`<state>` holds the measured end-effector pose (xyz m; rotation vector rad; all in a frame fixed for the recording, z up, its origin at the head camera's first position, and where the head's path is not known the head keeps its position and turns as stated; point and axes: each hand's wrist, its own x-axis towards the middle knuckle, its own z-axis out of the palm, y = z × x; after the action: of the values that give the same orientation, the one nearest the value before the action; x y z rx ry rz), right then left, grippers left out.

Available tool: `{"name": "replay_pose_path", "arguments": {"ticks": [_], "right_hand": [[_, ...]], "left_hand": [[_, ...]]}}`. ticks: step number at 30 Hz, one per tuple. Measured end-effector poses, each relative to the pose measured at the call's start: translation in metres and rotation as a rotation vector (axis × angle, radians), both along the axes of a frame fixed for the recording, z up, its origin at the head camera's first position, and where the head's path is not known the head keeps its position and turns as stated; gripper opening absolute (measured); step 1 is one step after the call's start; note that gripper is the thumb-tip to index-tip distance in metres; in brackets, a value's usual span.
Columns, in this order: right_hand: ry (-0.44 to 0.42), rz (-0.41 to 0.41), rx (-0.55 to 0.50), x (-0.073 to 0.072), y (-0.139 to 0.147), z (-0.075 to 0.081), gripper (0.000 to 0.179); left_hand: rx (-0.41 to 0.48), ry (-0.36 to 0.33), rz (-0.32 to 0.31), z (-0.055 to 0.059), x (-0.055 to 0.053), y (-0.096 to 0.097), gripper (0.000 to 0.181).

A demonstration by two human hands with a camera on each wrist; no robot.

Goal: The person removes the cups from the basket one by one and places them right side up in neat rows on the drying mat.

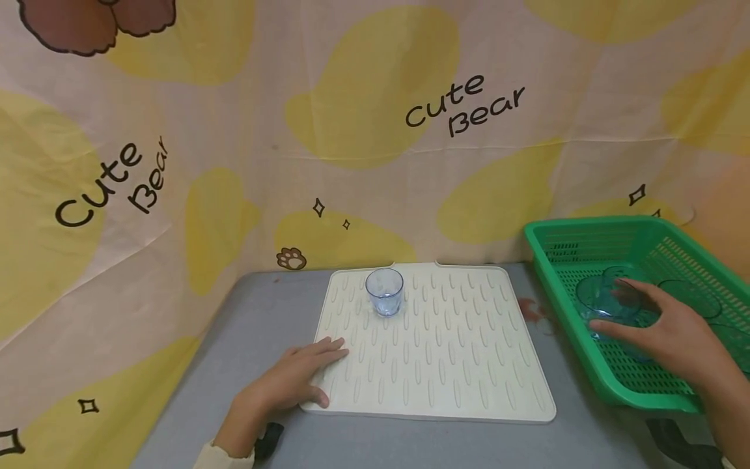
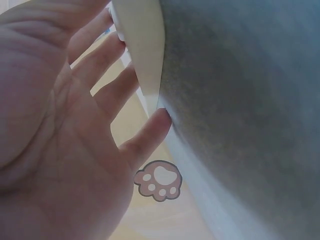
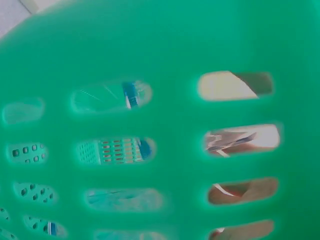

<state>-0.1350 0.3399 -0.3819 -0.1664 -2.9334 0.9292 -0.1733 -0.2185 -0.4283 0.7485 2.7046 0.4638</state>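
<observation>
Yellow-patched cloth [image 1: 363, 85] backs a grey tabletop [image 1: 252, 326]. We see the left hand [image 1: 293, 378], fingers extended, on the left edge of the white mat [image 1: 445, 352], a bluish glass [image 1: 385, 293] standing beyond; at right, the right hand [image 1: 674, 332] curves about another glass [image 1: 606, 299] inside the green basket [image 1: 592, 223], though we cannot tell whether it grips.

"On the flat, ridged cream mat [image 1: 445, 352]?"
"Bluish clear tumbler [image 1: 385, 293], upright, mouth up, toward the far left."
"In the perforated green basket [image 1: 609, 222]?"
"Clear glasses [image 1: 691, 299], plus gripped glass [image 1: 605, 299] in right hand [image 1: 674, 332], tilt uncertain."
</observation>
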Motion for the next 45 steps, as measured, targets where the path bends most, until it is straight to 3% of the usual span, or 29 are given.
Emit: {"name": "replay_pose_path", "arguments": {"ticks": [9, 17, 38, 45], "right_hand": [[0.039, 0.006, -0.077, 0.0, -0.001, -0.002, 0.094], [0.09, -0.017, -0.07, 0.002, -0.002, -0.005, 0.09], [0.07, -0.036, -0.061, 0.0, -0.003, -0.006, 0.092], [0.073, -0.049, -0.059, 0.001, -0.005, -0.005, 0.092]], "left_hand": [[0.001, -0.009, 0.008, -0.002, 0.001, -0.004, 0.089], [-0.003, 0.0, 0.003, -0.006, 0.0, -0.004, 0.089], [-0.007, -0.035, 0.027, -0.003, 0.0, 0.0, 0.089], [-0.013, -0.017, 0.014, -0.003, -0.001, -0.002, 0.088]]}}
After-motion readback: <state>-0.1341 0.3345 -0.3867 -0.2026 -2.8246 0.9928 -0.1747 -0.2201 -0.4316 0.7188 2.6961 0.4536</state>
